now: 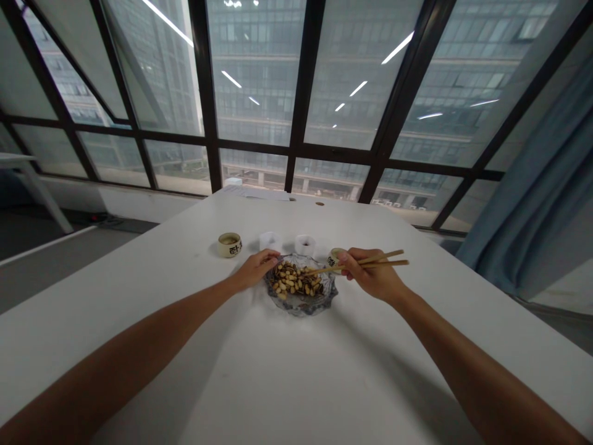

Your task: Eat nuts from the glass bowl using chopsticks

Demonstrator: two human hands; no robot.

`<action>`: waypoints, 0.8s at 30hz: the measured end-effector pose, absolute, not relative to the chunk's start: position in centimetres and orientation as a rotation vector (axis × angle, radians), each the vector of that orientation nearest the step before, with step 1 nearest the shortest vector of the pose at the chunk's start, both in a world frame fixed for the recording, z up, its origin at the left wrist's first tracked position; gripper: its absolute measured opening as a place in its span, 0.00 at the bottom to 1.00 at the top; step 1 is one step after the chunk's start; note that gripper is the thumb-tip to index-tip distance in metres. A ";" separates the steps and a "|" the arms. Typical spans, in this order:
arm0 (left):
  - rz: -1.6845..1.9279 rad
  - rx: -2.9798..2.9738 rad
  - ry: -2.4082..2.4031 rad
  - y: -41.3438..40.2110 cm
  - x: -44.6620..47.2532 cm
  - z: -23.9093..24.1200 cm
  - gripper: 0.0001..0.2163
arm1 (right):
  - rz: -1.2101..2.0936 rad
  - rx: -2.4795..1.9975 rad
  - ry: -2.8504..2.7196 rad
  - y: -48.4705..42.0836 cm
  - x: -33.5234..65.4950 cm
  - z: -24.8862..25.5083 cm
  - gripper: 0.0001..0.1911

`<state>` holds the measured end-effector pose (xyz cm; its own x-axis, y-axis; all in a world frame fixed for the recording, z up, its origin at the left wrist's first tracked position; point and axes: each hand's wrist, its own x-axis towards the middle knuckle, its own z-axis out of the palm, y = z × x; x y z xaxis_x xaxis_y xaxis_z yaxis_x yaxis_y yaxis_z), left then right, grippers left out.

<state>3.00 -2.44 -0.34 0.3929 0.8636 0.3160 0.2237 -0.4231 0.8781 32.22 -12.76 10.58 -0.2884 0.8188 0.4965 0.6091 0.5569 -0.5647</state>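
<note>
Bare forearms (183,326) extended, left hand (254,271) palm down, right hand (373,275) curled

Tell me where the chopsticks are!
In the head view, the chopsticks are right of centre, in the right hand, tips over the glass bowl.

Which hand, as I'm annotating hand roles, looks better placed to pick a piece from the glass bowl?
Right, probably: the right hand holds the chopsticks, whose tips reach the pieces in the glass bowl. The left hand is at the bowl's rim, without chopsticks.
</note>
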 end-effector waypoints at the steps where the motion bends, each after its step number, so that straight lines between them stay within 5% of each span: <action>1: 1.041 1.872 0.938 -2.4 3.0 -0.3 0.26 | 0.340 -1.153 -2.017 -12.7 32.1 10.5 0.31; 24: 1.043 1.898 0.945 -2.3 3.0 -0.4 0.24 | 0.263 -1.087 -2.160 -12.3 31.9 9.8 0.32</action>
<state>3.02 -2.28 -0.44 0.3927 0.8601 0.3256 0.2402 -0.4377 0.8665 31.87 -12.34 9.84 -0.4080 0.7682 0.4934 0.6276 0.6284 -0.4595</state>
